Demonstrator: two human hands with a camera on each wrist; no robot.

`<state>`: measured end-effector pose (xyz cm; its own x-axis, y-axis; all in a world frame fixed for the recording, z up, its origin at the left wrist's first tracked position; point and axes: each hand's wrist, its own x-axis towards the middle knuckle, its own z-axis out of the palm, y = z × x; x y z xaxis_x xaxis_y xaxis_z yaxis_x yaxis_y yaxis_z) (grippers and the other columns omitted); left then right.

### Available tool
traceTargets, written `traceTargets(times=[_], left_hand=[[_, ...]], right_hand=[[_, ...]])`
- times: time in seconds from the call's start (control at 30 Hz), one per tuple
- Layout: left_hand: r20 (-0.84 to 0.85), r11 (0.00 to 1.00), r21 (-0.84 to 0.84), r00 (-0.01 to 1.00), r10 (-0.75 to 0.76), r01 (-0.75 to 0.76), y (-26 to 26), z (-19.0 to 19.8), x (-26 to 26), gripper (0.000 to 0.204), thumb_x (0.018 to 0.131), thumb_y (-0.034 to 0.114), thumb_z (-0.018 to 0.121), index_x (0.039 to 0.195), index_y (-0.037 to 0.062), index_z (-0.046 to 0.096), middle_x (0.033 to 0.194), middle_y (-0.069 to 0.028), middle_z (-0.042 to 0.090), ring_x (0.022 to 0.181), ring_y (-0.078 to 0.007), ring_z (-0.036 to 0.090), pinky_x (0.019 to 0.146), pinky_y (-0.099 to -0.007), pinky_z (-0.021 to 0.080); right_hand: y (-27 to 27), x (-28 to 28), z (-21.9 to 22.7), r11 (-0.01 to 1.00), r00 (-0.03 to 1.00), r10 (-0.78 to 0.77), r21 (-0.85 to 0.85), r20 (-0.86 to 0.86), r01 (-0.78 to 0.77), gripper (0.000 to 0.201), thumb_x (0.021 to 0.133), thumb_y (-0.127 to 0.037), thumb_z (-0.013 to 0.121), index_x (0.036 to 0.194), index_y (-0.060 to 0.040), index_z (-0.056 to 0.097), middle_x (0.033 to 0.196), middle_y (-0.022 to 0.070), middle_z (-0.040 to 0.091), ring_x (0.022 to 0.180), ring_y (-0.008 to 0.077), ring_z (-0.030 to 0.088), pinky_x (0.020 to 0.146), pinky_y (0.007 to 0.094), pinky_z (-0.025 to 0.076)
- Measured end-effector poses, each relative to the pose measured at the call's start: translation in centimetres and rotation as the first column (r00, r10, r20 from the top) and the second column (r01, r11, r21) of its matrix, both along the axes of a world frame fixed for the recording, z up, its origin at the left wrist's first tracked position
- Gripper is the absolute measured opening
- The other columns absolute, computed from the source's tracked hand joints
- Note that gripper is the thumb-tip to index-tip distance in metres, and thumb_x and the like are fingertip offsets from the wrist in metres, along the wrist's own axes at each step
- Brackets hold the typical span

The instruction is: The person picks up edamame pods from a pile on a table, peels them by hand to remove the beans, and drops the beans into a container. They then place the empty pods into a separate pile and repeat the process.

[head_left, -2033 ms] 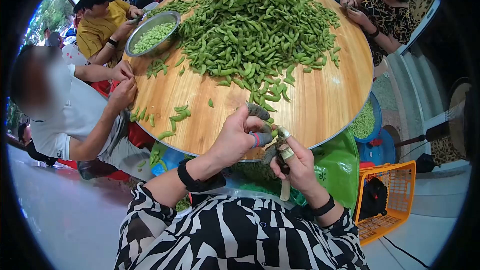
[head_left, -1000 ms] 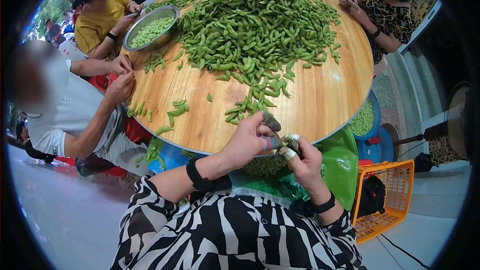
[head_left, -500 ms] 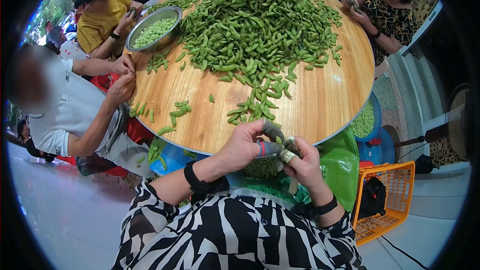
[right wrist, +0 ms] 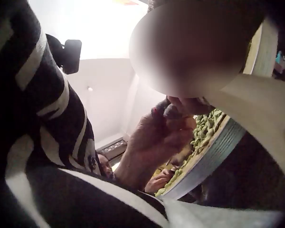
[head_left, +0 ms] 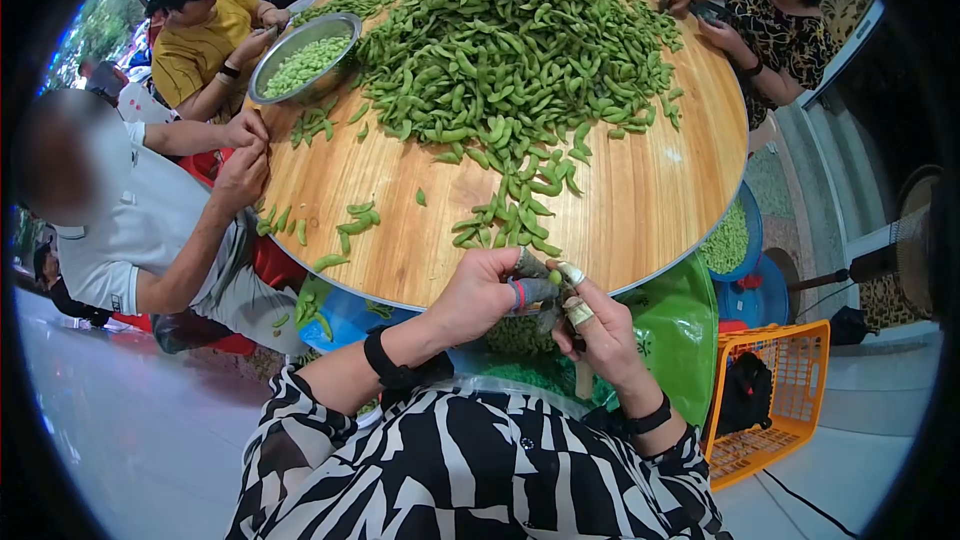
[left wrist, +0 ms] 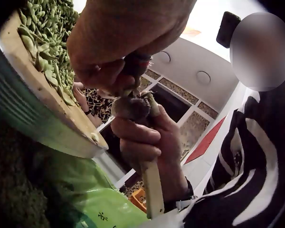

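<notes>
In the head view my left hand (head_left: 474,292), with grey covers on thumb and forefinger, pinches a green soybean pod (head_left: 555,278) just in front of the table edge. My right hand (head_left: 608,335), its thumb and forefinger wrapped in pale tape, meets the left fingertips at the pod. A pale, flat stick (head_left: 584,378) hangs below the right palm; the left wrist view shows the curled right fingers round this stick (left wrist: 153,187). Its upper end is hidden in the hand. Beyond my hands, loose pods (head_left: 515,205) trail from a big heap of pods (head_left: 520,60).
The round wooden table (head_left: 650,205) has a steel bowl (head_left: 352,28) of shelled beans at its left. Shelled beans (head_left: 520,337) lie below my hands, beside a green bag (head_left: 680,315). An orange basket (head_left: 790,340) and blue basin (head_left: 757,235) stand right. Other people sit around.
My left hand has drawn back from over the table edge toward my body and met the right hand. The person at the far right has moved one hand to the heap.
</notes>
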<state>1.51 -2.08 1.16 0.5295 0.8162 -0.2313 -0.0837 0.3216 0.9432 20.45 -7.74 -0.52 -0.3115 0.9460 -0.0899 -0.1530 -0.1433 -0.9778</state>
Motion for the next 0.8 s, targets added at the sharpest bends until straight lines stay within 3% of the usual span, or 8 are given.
traceTargets(times=[0.23, 0.57, 0.67, 0.73, 0.77, 0.8], left_hand=[[-0.044, 0.995, 0.100, 0.999, -0.010, 0.015, -0.1, -0.5, -0.1, 0.022, 0.087, -0.003, 0.057, 0.108, -0.0028, 0.064, 0.093, -0.0039, 0.067, 0.084, -0.0075, 0.059, 0.075, -0.0234, 0.050], [0.005, 0.993, 0.122, 1.000, 0.002, -0.002, -0.3, -1.2, 0.1, 0.013, 0.087, 0.000, 0.058, 0.099, -0.0012, 0.064, 0.085, -0.0010, 0.064, 0.078, -0.0061, 0.056, 0.069, -0.0230, 0.047], [0.038, 1.000, 0.017, 0.999, -0.021, 0.020, -0.1, -0.5, 0.1, 0.011, 0.087, 0.001, 0.061, 0.097, 0.0009, 0.064, 0.083, -0.0006, 0.063, 0.074, -0.0051, 0.055, 0.063, -0.0208, 0.045], [0.106, 0.972, -0.228, 0.994, -0.034, 0.058, 0.0, -0.1, 0.0, 0.010, 0.086, 0.004, 0.063, 0.096, 0.0020, 0.064, 0.079, -0.0015, 0.061, 0.063, -0.0051, 0.051, 0.053, -0.0197, 0.039], [0.106, 0.972, -0.228, 0.994, -0.035, 0.058, 0.0, -0.3, 0.1, 0.010, 0.086, 0.004, 0.063, 0.096, 0.0020, 0.064, 0.079, -0.0015, 0.061, 0.063, -0.0051, 0.051, 0.053, -0.0197, 0.039], [0.181, 0.959, -0.272, 0.983, -0.031, 0.080, 0.1, -0.8, 0.1, 0.011, 0.087, 0.005, 0.062, 0.097, 0.0015, 0.063, 0.076, -0.0030, 0.059, 0.057, -0.0066, 0.048, 0.049, -0.0206, 0.035]], right_hand=[[-0.1, 0.0, -0.7, 0.998, 0.995, 0.010, -0.064, -0.103, -0.016, 0.042, 0.098, -0.010, 0.040, 0.140, -0.0021, 0.041, 0.073, -0.0014, 0.047, 0.052, 0.0060, 0.044, 0.046, 0.0192, 0.034], [0.1, 0.3, -0.8, 0.999, 0.998, -0.041, 0.026, -0.043, 0.042, 0.037, 0.097, -0.008, 0.046, 0.133, 0.0002, 0.050, 0.070, -0.0033, 0.048, 0.051, 0.0036, 0.041, 0.046, 0.0186, 0.032], [0.1, 0.6, -1.0, 0.999, 0.998, -0.020, 0.049, -0.056, 0.023, 0.037, 0.096, -0.006, 0.046, 0.132, 0.0006, 0.051, 0.068, -0.0034, 0.048, 0.049, 0.0038, 0.040, 0.045, 0.0191, 0.032], [0.1, 0.7, -1.1, 0.997, 0.995, -0.018, 0.068, -0.099, 0.024, 0.036, 0.096, -0.006, 0.046, 0.131, 0.0009, 0.051, 0.066, -0.0036, 0.047, 0.048, 0.0034, 0.037, 0.044, 0.0188, 0.030], [0.0, 0.9, -1.2, 0.997, 0.995, -0.018, 0.068, -0.100, 0.025, 0.036, 0.096, -0.006, 0.046, 0.131, 0.0009, 0.051, 0.066, -0.0036, 0.047, 0.048, 0.0034, 0.037, 0.044, 0.0188, 0.030], [0.0, 1.1, -1.2, 0.998, 0.996, -0.003, 0.066, -0.090, 0.009, 0.036, 0.095, -0.004, 0.047, 0.131, 0.0019, 0.051, 0.070, -0.0008, 0.052, 0.051, 0.0054, 0.043, 0.046, 0.0201, 0.035]])
